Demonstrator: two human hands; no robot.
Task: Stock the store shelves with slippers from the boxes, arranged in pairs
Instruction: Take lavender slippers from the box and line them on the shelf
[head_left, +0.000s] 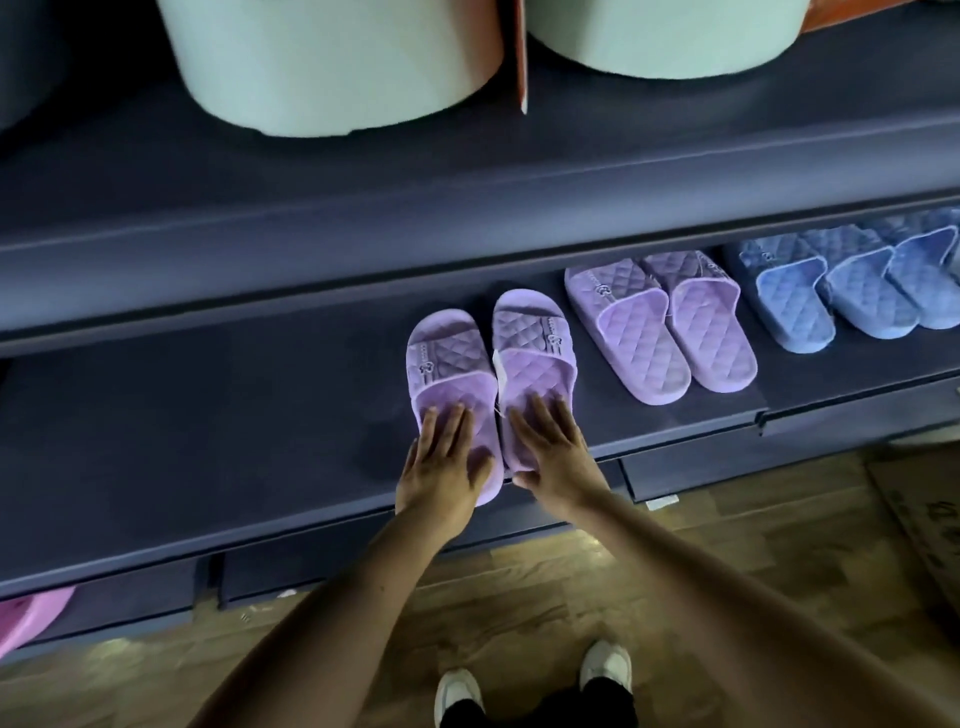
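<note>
Two purple quilted slippers lie side by side on the dark shelf, toes pointing away from me. My left hand rests flat on the heel of the left slipper. My right hand lies on the heel of the right slipper, thumb at its rear edge. A small white tag shows between the two. To the right stands another purple pair, and further right several blue slippers.
Pale round tubs sit on the shelf above, with an orange card between them. A cardboard box lies on the wooden floor at the right. A pink item shows on the lowest shelf at left. My white shoes are below.
</note>
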